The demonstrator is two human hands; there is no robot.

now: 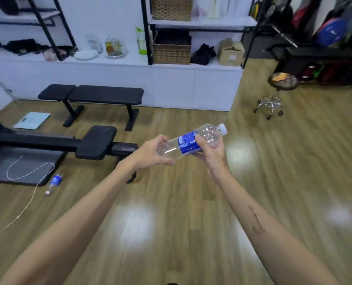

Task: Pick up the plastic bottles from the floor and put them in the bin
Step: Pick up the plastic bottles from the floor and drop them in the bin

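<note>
**Both hands on one bottle, another on the floor**

The held bottle (191, 142) was clear and empty-looking, with a blue label around its middle and a white cap. It lay tilted in the air in front of the person, cap end up and to the right, base down and to the left.

The left hand (152, 153) closed around the bottle's base, fingers curled over the top and thumb beneath. The right hand (209, 149) gripped it at the label and just above, thumb across the blue band and fingers wrapped under the far side. Both forearms stretched forward, bare.

A second bottle (54, 183) of the same kind lay on its side on the wooden floor (294, 161), well to the left of and below the held bottle, cap pointing toward the camera. It rested just beside the corner of a dark mat (20, 167), and a thin white cord (30, 171) looped over the mat and ran past it.

Beyond the held bottle, to its left, stood a black machine (96, 142) with a padded seat, and farther back a black bench (92, 95) against a white cabinet (191, 87). To the right of the held bottle, well apart, stood a chrome-based stool (273, 93). No bin could be made out.
</note>
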